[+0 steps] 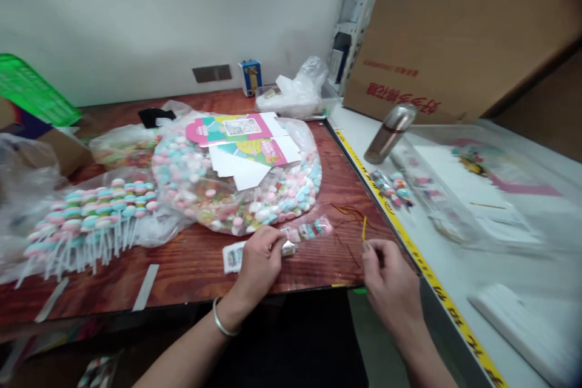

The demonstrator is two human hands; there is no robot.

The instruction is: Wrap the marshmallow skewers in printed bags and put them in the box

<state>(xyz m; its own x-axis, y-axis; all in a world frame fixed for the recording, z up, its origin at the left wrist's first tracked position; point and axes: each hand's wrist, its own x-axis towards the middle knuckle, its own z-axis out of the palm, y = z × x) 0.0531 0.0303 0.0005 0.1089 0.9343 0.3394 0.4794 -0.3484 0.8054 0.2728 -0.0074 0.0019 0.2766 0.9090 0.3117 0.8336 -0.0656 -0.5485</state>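
My left hand [261, 257], with a bangle at the wrist, is closed on one end of a clear-bagged marshmallow skewer [309, 230]. Pink, white and blue pieces show through its wrapper, which points right. A white printed label [233, 257] lies by my left fingers, partly hidden by the hand. Over the table's right edge, my right hand [391, 282] pinches a yellow twist tie [364, 229] that stands upright from the fingertips. Between the hands and a little beyond them, loose twist ties [348, 212] are scattered on the wood.
A large bag of marshmallows [295, 191] bears flat printed cards [245, 160]. Marshmallow lollipops [91, 215] are piled at left. Along the right run a yellow measuring tape [427, 270], a steel flask [390, 133], bagged skewers [393, 188], a clear plastic tray [500, 236] and a cardboard box [459, 30].
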